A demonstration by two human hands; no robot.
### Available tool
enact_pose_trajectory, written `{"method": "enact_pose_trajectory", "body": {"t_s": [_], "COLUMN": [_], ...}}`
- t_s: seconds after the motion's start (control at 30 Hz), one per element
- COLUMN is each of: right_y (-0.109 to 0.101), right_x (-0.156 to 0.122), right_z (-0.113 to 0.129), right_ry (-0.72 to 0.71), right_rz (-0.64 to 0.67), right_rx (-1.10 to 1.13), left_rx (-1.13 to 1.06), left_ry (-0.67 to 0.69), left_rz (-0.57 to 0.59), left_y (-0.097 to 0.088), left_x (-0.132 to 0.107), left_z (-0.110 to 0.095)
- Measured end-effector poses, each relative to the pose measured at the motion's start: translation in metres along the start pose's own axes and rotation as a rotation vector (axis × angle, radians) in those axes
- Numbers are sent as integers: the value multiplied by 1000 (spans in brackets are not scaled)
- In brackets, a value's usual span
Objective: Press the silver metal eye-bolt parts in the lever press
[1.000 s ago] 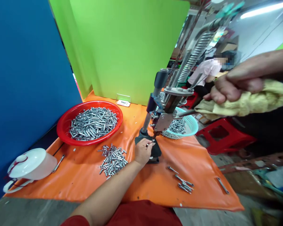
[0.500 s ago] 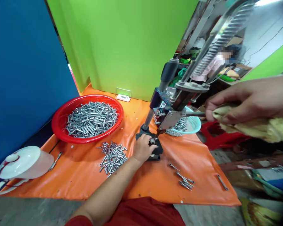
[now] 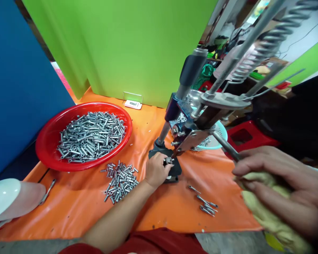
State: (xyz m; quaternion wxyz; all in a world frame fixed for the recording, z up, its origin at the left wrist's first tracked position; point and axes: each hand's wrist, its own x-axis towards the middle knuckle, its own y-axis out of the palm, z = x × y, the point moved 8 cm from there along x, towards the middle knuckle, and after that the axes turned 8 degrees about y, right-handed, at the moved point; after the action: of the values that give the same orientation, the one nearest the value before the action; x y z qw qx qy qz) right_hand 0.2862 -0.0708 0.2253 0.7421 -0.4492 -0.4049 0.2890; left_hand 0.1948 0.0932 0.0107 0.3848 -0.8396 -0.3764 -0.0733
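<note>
A hand-lever press with a tall spring [image 3: 278,38] and a metal post [image 3: 164,133] stands on the orange-covered table. My left hand [image 3: 156,171] is at its dark base [image 3: 176,171], fingers closed around a small metal fitting [image 3: 169,160] beneath the press head. Fingers partly hide that fitting. On the right, my right hand [image 3: 283,183] grips the end of the lever [image 3: 226,144], with a yellowish cloth [image 3: 271,208] bunched in the palm. Beside my left wrist lies a pile of short metal fittings [image 3: 122,183].
A red basin [image 3: 46,150] full of metal tubes stands at the left, near a white lidded container [image 3: 5,197]. Longer metal pieces [image 3: 208,204] lie front right. Behind the press are a light-blue basket [image 3: 222,132] and a red stool [image 3: 254,135]. A green partition [image 3: 132,46] rises behind.
My right hand has swung the lever downward. My left hand stays at the press base, holding the fitting. The whole view has shifted slightly.
</note>
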Motion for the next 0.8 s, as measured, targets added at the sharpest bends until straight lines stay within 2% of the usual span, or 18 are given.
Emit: {"method": "enact_pose_trajectory", "body": {"t_s": [0.07,0.1,0.2,0.3,0.4,0.5,0.6,0.7,0.8], "right_y": [12,16,33,64,96,118,123,116,109], "right_x": [-14,-19,-29,-27,-24,-25,-28,-33,-31], "right_z": [-1,-1,-1,-4,-9,-19,-25,-28,-40], "right_ry": [-33,-44,-47,-57,-153,-174,-139,-79,71], "right_rz": [65,46,-51,-157,-305,-374,-346,-286,-115], "right_rx": [-18,-9,71,149,212,268,329,407,647], "left_rx": [3,3,-1,0,17,41,13,-98,-237], "left_ry": [-3,-5,-10,-21,-33,-36,-1,61,42], "left_rz": [1,2,6,22,50,53,17,2,-8], "left_y": [0,0,0,3,7,7,2,-1,0], "left_x": [0,0,0,0,-1,-2,-1,0,1], "left_z": [-1,-1,-1,1,2,2,-2,-8,-11]}}
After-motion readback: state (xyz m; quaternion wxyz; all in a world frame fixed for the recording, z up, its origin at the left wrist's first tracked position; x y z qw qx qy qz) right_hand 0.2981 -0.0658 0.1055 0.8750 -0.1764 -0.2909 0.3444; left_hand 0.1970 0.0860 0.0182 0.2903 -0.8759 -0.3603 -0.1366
